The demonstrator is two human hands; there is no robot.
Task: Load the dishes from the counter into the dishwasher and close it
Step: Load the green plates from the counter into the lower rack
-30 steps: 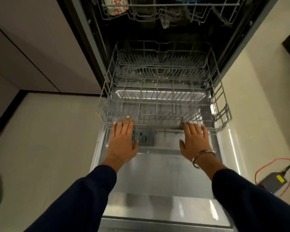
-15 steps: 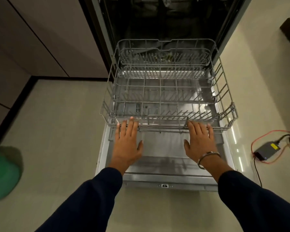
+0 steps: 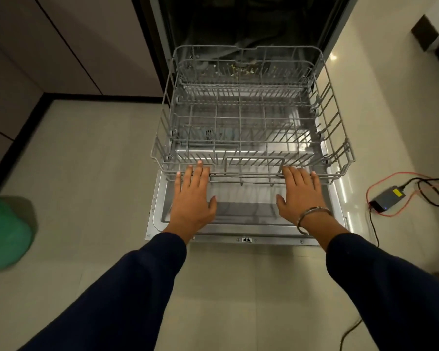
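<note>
2 hands at near edge of open stainless dishwasher door (image 3: 160, 211): left hand (image 3: 192, 198) and right hand (image 3: 300, 196), fingers flat and extended over front rail of grey wire lower rack (image 3: 251, 127), nothing clasped. Rack has slid further out over the door than 1 s ago, so loading can begin. 1 rack, 0 dishes visible; counter out of view.
</note>
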